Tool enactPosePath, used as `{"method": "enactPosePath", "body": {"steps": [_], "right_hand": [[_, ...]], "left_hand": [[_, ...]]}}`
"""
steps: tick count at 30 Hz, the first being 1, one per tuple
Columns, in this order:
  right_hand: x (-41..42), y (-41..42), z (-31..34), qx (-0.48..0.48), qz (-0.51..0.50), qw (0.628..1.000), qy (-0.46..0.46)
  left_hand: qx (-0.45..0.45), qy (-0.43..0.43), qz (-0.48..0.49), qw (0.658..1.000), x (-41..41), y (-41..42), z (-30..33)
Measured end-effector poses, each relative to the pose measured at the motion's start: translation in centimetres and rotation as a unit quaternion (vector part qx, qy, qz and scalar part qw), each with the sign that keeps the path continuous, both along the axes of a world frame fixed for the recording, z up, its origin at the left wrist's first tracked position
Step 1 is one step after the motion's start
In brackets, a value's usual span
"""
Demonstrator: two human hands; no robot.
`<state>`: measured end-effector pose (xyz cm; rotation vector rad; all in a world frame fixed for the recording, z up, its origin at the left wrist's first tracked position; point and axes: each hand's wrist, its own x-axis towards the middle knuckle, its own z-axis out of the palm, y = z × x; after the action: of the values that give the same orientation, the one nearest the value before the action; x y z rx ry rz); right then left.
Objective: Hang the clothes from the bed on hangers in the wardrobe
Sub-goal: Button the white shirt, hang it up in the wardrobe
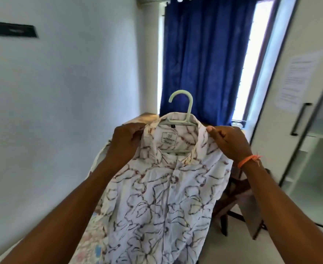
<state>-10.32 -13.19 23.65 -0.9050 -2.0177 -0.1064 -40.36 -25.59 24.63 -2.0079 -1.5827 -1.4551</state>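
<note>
Head view: left hand and right hand pinch the shirt shoulders on the hanger; uneven tugging could slide one shoulder off.

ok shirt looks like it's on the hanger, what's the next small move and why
Probably turn right and carry it to the wardrobe. The hanger already sits inside the shirt collar, its hook free above; left hand and right hand each grip a shoulder.

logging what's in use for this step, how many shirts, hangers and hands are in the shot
shirts: 1, white patterned shirt
hangers: 1, pale green hanger inside the collar
hands: 2, left hand and right hand, each gripping a shoulder of the shirt
total: 4
</note>
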Motion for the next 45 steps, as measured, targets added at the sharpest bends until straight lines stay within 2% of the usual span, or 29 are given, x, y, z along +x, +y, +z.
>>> {"method": "enactPosePath", "body": {"steps": [3, 6, 11, 15, 19, 22, 28, 32, 35, 37, 41, 45], "right_hand": [[8.8, 0.2, -0.5, 0.099, -0.105, 0.989, -0.021], [18.2, 1.1, -0.9, 0.108, -0.209, 0.971, -0.042], [33.1, 1.8, -0.9, 0.137, -0.264, 0.953, -0.049], [43.0, 1.9, -0.8, 0.124, -0.348, 0.928, -0.048], [50.2, 2.5, -0.7, 0.087, -0.458, 0.884, 0.019], [54.9, 4.1, -0.6, 0.036, -0.513, 0.857, 0.02], [63.3, 8.5, -0.1, 0.041, -0.586, 0.809, -0.022], [68.7, 13.2, 1.0, 0.033, -0.621, 0.783, -0.031], [71.9, 17.1, 2.6, 0.014, -0.642, 0.766, -0.027], [74.0, 19.9, 3.9, 0.037, -0.642, 0.765, -0.02], [77.6, 26.2, 7.1, 0.062, -0.636, 0.769, -0.015], [81.2, 33.9, 11.8, 0.12, -0.621, 0.773, -0.061]], "left_hand": [[-0.027, -0.019, -0.036, 0.999, 7.8, 4.2, 0.5], [-0.042, -0.043, -0.09, 0.994, 16.9, 8.8, -0.1], [-0.025, -0.023, -0.162, 0.986, 30.8, 15.2, -1.0], [-0.002, -0.041, -0.192, 0.981, 41.0, 18.7, -1.2], [-0.038, -0.06, -0.231, 0.97, 50.4, 22.5, -1.5], [-0.068, -0.074, -0.256, 0.961, 56.6, 26.1, -2.4], [-0.083, -0.107, -0.334, 0.933, 66.7, 33.0, -4.0], [-0.046, -0.063, -0.318, 0.945, 74.3, 39.0, -4.6], [0.017, -0.026, -0.275, 0.961, 78.9, 43.6, -4.1], [0.021, -0.024, -0.24, 0.97, 81.8, 46.7, -3.4], [-0.078, -0.083, -0.231, 0.966, 87.2, 53.2, -1.9], [-0.065, -0.168, -0.277, 0.944, 92.3, 60.5, 1.3]]}}
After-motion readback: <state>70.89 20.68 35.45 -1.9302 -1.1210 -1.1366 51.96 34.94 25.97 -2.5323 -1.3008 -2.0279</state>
